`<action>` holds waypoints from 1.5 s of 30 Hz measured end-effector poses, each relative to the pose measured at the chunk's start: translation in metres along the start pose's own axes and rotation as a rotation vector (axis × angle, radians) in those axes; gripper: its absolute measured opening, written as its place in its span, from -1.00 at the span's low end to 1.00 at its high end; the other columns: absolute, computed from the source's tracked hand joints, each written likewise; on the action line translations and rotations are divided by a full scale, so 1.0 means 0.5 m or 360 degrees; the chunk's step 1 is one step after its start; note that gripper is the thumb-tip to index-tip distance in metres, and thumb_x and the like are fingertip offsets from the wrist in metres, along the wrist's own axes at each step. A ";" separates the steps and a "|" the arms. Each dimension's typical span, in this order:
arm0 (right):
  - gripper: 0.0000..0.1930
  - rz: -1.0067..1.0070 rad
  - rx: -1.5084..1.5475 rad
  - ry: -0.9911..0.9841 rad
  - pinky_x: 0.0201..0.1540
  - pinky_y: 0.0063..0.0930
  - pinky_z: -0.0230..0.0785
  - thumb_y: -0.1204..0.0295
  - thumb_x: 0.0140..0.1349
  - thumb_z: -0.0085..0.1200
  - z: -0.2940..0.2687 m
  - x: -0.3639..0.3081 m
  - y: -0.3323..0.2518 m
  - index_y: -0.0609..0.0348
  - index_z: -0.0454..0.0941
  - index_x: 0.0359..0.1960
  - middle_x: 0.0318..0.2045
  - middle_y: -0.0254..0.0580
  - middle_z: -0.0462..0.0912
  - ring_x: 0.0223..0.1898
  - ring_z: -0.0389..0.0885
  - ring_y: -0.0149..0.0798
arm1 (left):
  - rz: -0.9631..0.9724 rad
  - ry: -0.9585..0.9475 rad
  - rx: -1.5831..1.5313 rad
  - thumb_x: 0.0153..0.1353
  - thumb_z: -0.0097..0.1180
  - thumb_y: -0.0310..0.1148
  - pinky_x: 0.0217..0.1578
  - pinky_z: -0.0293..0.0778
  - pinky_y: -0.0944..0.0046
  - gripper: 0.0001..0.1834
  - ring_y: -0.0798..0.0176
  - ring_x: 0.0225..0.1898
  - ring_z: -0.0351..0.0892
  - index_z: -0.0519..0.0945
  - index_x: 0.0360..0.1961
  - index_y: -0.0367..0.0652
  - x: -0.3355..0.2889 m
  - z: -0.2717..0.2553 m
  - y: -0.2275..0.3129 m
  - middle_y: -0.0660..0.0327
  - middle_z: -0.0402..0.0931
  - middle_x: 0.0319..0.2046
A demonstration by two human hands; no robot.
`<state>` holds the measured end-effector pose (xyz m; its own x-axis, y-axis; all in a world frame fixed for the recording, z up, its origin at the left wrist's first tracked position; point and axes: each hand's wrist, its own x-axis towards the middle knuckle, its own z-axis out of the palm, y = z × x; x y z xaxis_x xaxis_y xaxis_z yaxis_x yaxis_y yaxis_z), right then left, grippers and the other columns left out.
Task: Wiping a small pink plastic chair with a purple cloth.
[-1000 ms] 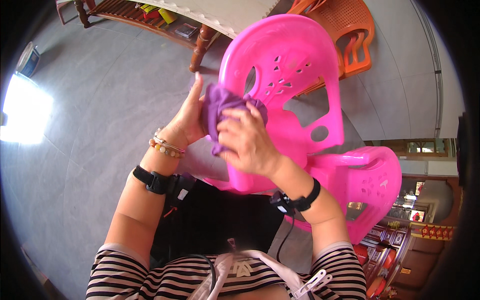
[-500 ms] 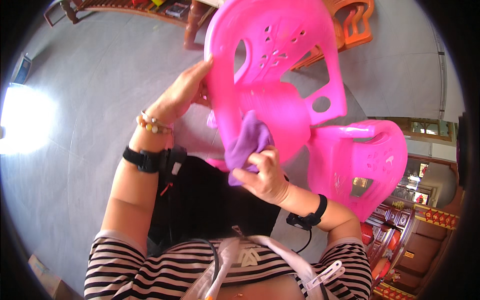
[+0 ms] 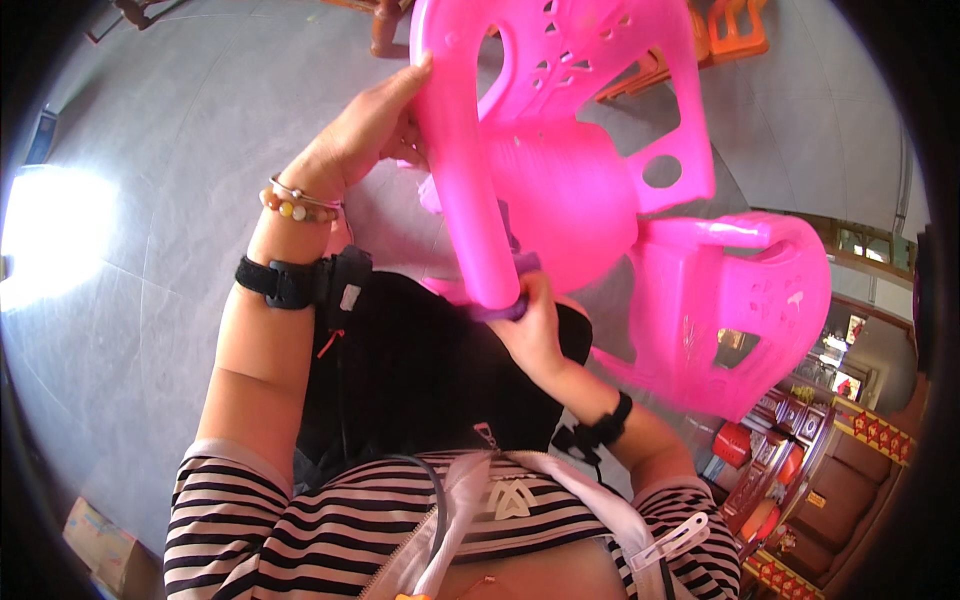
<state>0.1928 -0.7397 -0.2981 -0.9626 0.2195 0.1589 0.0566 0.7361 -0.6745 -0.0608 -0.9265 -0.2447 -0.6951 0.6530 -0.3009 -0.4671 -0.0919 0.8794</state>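
A pink plastic armchair [image 3: 565,195] with a cut-out leaf pattern in its backrest stands tilted before me. My left hand [image 3: 370,130] grips its left side where armrest and backrest meet, thumb along the edge and fingers curled behind. At the front end of that same armrest, my right hand [image 3: 535,335] is closed around a purple cloth [image 3: 525,268]. The cloth wraps against the armrest's inner side and underside, so part of it is hidden behind the pink plastic.
Another pink armchair [image 3: 680,300] stands close on the right. Orange plastic stools or chairs [image 3: 735,30] are behind. A brown wooden furniture leg [image 3: 388,30] shows at the top, a cardboard box [image 3: 100,535] at lower left, and dark wooden furniture [image 3: 850,480] at right.
My right hand and the cloth have moved from the armrest's top round to its inner side and underside. The left hand and chair appear slightly higher in view.
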 end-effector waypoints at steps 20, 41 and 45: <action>-0.71 0.0171 0.0681 -0.0004 -0.13 -0.54 0.40 0.56 0.07 0.29 -0.155 0.375 -0.049 0.10 0.47 -0.20 -0.29 -0.39 0.56 -0.25 0.52 -0.46 | -0.0038 0.0049 -0.0122 0.40 -0.29 0.20 -0.42 0.67 0.10 -0.30 0.18 -0.43 0.62 0.46 0.08 -0.29 -0.044 0.021 0.035 0.07 0.58 -0.33; -0.64 0.0986 0.0267 0.0319 -0.04 -0.16 0.38 0.37 0.24 0.01 0.117 0.485 0.295 0.34 0.49 0.01 -0.14 0.12 0.65 -0.09 0.62 0.03 | -0.0073 0.0155 -0.0054 0.42 -0.38 0.22 -0.43 0.58 0.23 -0.28 0.24 -0.41 0.60 0.47 0.04 -0.28 -0.013 0.035 0.030 0.13 0.57 -0.33; -0.72 0.0540 0.0714 0.0709 -0.18 -0.34 0.35 0.38 0.28 0.04 0.050 0.536 0.162 0.36 0.51 -0.11 -0.29 -0.06 0.62 -0.25 0.54 -0.30 | -0.0025 0.0148 -0.0080 0.41 -0.37 0.23 -0.53 0.65 0.23 -0.26 0.22 -0.43 0.63 0.42 0.11 -0.29 -0.012 0.019 0.018 0.09 0.57 -0.33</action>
<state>-0.0676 -0.6374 -0.3282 -0.7064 0.7003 0.1026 0.1270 0.2681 -0.9550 -0.0553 -0.9240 -0.2314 -0.7340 0.5821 -0.3498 -0.5036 -0.1210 0.8554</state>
